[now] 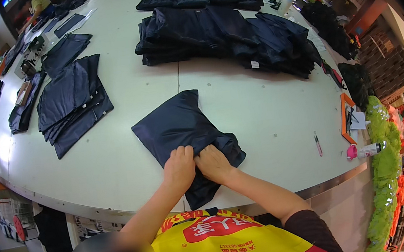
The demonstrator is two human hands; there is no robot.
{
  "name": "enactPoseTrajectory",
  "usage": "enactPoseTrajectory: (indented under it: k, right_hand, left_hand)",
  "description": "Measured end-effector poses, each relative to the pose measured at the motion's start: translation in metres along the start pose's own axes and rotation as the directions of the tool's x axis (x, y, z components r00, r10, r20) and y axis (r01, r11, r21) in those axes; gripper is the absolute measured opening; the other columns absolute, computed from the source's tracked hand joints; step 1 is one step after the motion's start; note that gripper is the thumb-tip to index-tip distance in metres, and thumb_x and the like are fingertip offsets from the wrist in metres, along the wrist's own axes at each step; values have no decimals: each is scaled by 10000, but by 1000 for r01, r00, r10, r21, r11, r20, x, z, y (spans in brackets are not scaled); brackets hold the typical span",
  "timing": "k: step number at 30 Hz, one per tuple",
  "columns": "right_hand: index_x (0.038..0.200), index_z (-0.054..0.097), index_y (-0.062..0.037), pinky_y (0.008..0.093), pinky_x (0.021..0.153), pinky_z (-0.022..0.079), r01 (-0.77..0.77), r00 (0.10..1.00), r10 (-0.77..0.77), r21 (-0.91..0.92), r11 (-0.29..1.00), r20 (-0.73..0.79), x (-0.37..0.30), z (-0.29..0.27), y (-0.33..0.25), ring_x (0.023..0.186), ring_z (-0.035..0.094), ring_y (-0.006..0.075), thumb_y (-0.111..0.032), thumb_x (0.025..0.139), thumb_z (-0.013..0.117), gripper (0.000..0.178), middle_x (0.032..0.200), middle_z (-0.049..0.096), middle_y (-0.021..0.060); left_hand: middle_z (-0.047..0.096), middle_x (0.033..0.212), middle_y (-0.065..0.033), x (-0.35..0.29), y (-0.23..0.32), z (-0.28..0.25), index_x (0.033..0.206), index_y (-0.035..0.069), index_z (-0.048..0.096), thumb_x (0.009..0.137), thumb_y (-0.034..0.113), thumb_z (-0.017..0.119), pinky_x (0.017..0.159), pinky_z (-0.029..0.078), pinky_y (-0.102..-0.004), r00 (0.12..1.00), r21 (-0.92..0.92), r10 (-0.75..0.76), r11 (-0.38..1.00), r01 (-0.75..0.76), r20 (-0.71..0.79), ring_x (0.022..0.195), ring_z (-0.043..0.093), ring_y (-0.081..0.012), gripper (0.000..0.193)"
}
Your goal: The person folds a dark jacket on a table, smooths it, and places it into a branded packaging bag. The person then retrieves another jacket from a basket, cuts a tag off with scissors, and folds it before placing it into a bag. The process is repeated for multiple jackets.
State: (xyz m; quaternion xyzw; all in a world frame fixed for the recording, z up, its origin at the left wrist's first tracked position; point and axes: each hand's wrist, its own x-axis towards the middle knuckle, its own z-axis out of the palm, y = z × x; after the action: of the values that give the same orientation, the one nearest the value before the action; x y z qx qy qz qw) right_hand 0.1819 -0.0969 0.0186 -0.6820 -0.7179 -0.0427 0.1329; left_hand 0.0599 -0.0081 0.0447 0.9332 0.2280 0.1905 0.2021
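Note:
A dark navy garment [176, 124], partly folded, lies at the near side of the white table, with its lower end by the table's front edge. My left hand [180, 167] is closed on its cloth, fingers curled over the fabric. Right beside it, my right hand [212, 163] also grips the cloth, its fingertips partly hidden in the folds. To the right of that hand the fabric is bunched up. The garment's exact kind cannot be made out.
Folded dark garments are stacked at the left [71, 100] and in a long pile [199, 29] at the back. On the right of the white table [261, 113] lie a pen [318, 145], an orange-edged tray [345, 120] and a bottle [368, 150]. Bright green material [381, 153] hangs beyond.

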Motion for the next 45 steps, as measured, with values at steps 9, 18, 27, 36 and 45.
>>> enactPoseTrajectory:
  k: [9,18,27,36,45]
  right_hand:
    - [1032,590,-56,397,857,461,-203,922,122,190,961,366,22,47,8,1010,571,310,-186,805,562,263,1076,600,182]
    - [1104,543,-54,397,907,420,-162,983,165,-37,986,82,41,45,0,1073,522,313,-213,814,562,331,1149,547,180]
    - [1177,496,-52,398,957,379,-185,983,184,-71,980,-18,79,45,54,1136,473,316,-241,824,561,406,1222,495,179]
    - [1249,448,-50,398,1007,338,-199,980,197,-111,974,-35,71,53,41,1198,424,319,-269,833,561,483,1295,442,177]
    - [1322,401,-49,398,1057,297,-112,994,111,-138,984,-16,53,40,37,1261,375,321,-296,843,561,562,1368,389,175]
  left_hand:
    - [519,686,-72,24,11,0,789,78,530,753,75,572,547,463,-354,973,-20,217,976,-219,-80,657,573,-253,55]
    - [540,659,-92,13,8,22,740,80,498,835,169,607,525,471,-356,974,-56,131,988,-143,-187,628,589,-273,170]
    - [558,663,-112,11,13,21,770,48,508,847,125,592,506,459,-375,983,-227,136,960,-162,-126,583,580,-298,137]
    - [610,745,-119,5,-4,23,862,51,583,816,113,642,531,475,-344,974,-273,75,953,-133,-215,625,608,-287,98]
    - [593,782,-97,-6,6,12,928,66,573,754,94,648,640,471,-353,988,-202,131,969,-145,-85,738,594,-275,191]
